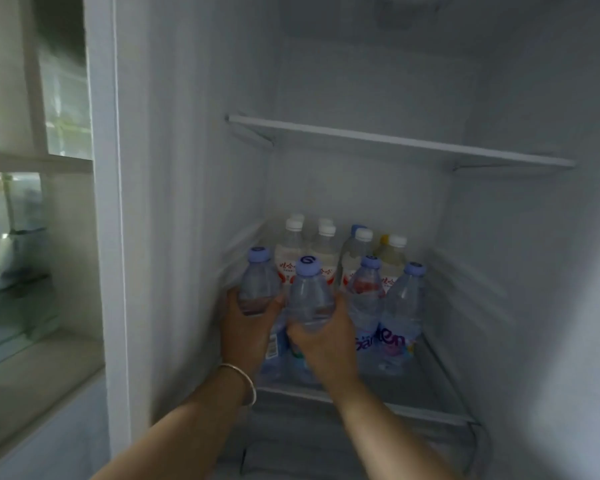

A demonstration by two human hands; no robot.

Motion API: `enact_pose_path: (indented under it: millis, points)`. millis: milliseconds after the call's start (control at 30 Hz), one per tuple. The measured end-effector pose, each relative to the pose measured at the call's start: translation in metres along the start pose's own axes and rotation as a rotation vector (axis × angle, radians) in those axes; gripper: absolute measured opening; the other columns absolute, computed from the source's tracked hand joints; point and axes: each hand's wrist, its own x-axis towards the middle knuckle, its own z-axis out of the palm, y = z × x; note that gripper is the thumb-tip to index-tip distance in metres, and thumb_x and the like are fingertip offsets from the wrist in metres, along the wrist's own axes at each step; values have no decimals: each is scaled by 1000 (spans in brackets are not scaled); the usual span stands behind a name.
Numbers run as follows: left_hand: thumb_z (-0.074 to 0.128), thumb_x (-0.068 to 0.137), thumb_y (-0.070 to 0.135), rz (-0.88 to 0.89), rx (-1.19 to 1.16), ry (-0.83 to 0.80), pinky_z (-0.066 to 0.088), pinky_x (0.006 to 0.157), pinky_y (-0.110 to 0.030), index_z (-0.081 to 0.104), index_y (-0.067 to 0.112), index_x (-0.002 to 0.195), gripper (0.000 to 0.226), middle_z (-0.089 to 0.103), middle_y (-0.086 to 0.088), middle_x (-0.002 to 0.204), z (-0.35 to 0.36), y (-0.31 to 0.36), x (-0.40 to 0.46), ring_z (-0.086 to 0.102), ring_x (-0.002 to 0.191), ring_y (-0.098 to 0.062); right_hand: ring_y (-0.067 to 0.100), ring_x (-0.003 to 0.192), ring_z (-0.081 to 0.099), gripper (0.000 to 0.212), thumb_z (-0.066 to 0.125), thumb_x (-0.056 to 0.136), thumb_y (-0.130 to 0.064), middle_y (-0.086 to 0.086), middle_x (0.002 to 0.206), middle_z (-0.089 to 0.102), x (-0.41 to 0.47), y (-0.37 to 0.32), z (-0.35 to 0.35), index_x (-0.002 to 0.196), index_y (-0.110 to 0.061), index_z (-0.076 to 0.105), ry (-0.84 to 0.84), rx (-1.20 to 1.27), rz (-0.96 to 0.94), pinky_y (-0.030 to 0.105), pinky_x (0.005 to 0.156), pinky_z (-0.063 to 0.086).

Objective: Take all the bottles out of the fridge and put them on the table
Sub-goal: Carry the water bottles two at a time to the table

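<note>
Inside the open fridge (194,168), both hands reach onto the lower glass shelf (430,400), where a cluster of bottles stands. The left hand (248,327), with a silver bangle (245,382) on its wrist, is wrapped around the front-left water bottle (258,282), which has a pale purple cap. The right hand (326,341) is clasped around the neighbouring purple-capped water bottle (310,296), just beside the first. To the right stand two more purple-capped bottles (388,306), touching each other, their blue labels facing forward. Behind this front row, several white-capped bottles with red-and-white labels (321,251) crowd the back of the shelf, and a yellow cap (384,240) peeks out among them. Above, a second glass shelf (395,138) spans the compartment. At the left, the open fridge door's racks (14,237) appear blurred.
</note>
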Motion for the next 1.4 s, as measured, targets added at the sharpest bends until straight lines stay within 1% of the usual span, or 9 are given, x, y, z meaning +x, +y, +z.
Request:
enact_pose_path:
  millis: [133,300,533,633,767,1067,1167,1267,1400]
  points:
    - [75,49,58,13,-5,-98,56,85,-43,58,22,105,69,71,-1,98,-24,29,-31,69,90,-18,-8,89,63,53,81,65,-26,-18,97,67,-37,-50,-14,110,-32,54,41,-15,-21,7,73,47]
    - [81,65,40,64,2,-226,51,66,-10,62,22,98,42,73,7,86,-68,65,-94,69,78,0,-11,76,60,51,74,58,-42,-19,84,65,-118,-100,-25,101,-32,49,260,-152,-43,0,67,40]
    - [80,68,37,-29,-82,-548,52,66,-12,62,23,91,33,72,7,82,-114,101,-212,68,74,0,-1,78,64,43,80,65,-28,-9,84,69,-251,-159,-74,100,-19,56,467,-263,161,17,71,45]
    - [79,67,36,-85,-120,-654,52,70,-17,63,22,91,31,73,4,84,-115,115,-265,69,78,-8,-3,72,63,39,80,64,-27,-13,76,67,-304,-183,-108,94,-19,55,544,-334,213,19,68,46]
    - [75,76,22,-117,-172,-822,46,58,-5,63,17,92,21,72,1,82,-103,135,-338,66,67,3,-3,71,59,42,79,67,-25,-17,79,60,-368,-216,-162,99,-22,53,646,-400,272,10,59,42]
    - [76,69,36,-202,-300,-1142,56,74,-26,60,17,98,38,73,-6,92,-51,197,-534,72,84,-19,14,75,63,40,79,66,-26,-17,74,60,-511,-277,-315,98,-22,55,911,-575,341,28,71,50]
    - [75,69,35,-196,-320,-1199,55,67,-16,61,13,102,42,73,-5,91,-31,219,-612,72,83,-16,11,74,61,42,79,67,-24,-9,78,61,-567,-298,-375,102,-17,56,972,-597,364,22,66,46]
    - [73,57,45,-184,-328,-1251,56,73,-24,63,19,92,44,72,-2,88,-11,240,-689,70,83,-19,10,70,59,37,78,68,-21,-15,72,59,-618,-318,-437,97,-17,55,1003,-636,394,17,62,42]
    - [70,79,11,-228,-362,-1309,54,70,-22,61,15,91,15,69,1,82,22,263,-782,69,77,-16,18,82,63,57,78,67,-26,-11,76,62,-673,-340,-517,116,-9,56,1051,-706,453,30,79,50]
